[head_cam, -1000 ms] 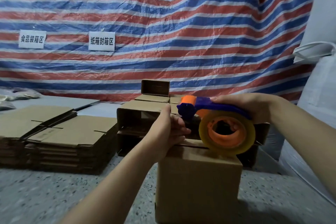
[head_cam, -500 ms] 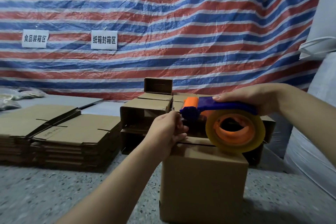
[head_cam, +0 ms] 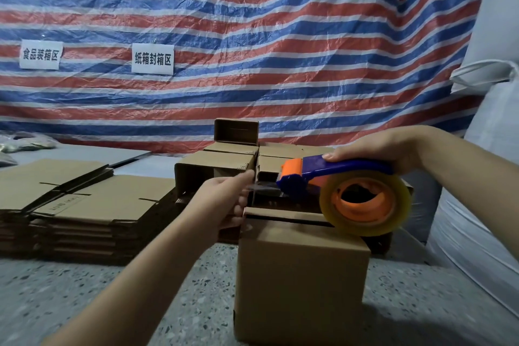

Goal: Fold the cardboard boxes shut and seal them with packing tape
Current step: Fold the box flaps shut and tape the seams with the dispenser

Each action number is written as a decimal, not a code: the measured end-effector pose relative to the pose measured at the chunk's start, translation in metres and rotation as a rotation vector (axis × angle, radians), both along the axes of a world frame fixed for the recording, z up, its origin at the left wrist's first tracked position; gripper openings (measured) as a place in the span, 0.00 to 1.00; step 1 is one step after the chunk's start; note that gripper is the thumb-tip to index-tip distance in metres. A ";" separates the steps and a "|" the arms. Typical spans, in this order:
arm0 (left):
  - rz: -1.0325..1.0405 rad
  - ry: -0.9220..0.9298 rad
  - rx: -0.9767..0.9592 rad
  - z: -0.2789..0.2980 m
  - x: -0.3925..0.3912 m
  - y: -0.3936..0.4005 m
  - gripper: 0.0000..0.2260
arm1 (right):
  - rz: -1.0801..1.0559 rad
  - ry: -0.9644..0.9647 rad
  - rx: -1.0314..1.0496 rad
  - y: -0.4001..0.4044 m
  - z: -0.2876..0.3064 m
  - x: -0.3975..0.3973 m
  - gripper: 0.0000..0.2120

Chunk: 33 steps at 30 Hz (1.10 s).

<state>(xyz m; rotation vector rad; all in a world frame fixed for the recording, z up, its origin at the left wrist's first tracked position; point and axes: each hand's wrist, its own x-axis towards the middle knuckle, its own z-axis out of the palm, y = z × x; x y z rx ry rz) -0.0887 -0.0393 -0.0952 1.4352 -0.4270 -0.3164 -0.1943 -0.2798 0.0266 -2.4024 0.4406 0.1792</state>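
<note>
A closed cardboard box (head_cam: pixel 300 281) stands on the floor in front of me. My right hand (head_cam: pixel 379 146) grips the blue handle of a tape dispenser (head_cam: pixel 337 174) with an orange head and a clear tape roll (head_cam: pixel 365 202), held just above the box's top right. My left hand (head_cam: pixel 224 199) pinches the free end of the clear tape (head_cam: pixel 262 187) at the dispenser's mouth, above the box's far left corner. A short strip of tape stretches between my fingers and the dispenser.
Stacks of flattened cardboard boxes (head_cam: pixel 81 205) lie at the left. Assembled boxes (head_cam: pixel 224 166) are piled behind the one in front. A striped tarp (head_cam: pixel 252 36) with two paper signs hangs behind. A white sack (head_cam: pixel 483 177) stands at the right. The floor (head_cam: pixel 84 303) is speckled.
My left hand has drawn away to the left from the dispenser's mouth, pulling out a short length of tape. The dispenser has stayed over the box.
</note>
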 end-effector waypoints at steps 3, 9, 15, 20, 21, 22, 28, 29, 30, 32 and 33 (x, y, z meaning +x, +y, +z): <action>0.050 -0.125 0.157 -0.011 0.004 0.012 0.14 | 0.008 0.035 -0.064 0.011 0.004 0.008 0.39; 0.129 -0.162 0.221 -0.036 0.008 0.018 0.16 | 0.017 0.145 -0.198 0.038 0.010 0.025 0.35; 0.096 0.012 0.139 -0.049 0.013 0.018 0.17 | 0.008 0.195 -0.232 0.049 0.012 0.030 0.35; 0.083 0.067 0.113 -0.055 0.012 0.018 0.18 | 0.004 0.204 -0.246 0.054 0.012 0.031 0.33; 0.080 0.080 0.113 -0.058 0.011 0.018 0.18 | 0.004 0.205 -0.249 0.055 0.012 0.031 0.33; 0.072 0.096 0.111 -0.061 0.010 0.017 0.18 | 0.004 0.206 -0.256 0.055 0.012 0.031 0.33; 0.043 0.168 0.078 -0.072 0.001 0.005 0.17 | 0.005 0.200 -0.262 0.056 0.011 0.032 0.32; 0.037 0.182 0.073 -0.073 0.001 0.003 0.18 | 0.004 0.197 -0.258 0.056 0.011 0.033 0.32; 0.031 0.193 0.068 -0.073 0.000 0.003 0.19 | 0.004 0.192 -0.254 0.056 0.011 0.033 0.32; 0.030 0.191 0.084 -0.075 -0.001 0.004 0.21 | 0.005 0.181 -0.239 0.057 0.009 0.033 0.32; 0.037 0.178 0.115 -0.078 -0.001 0.005 0.22 | 0.005 0.173 -0.230 0.057 0.009 0.033 0.31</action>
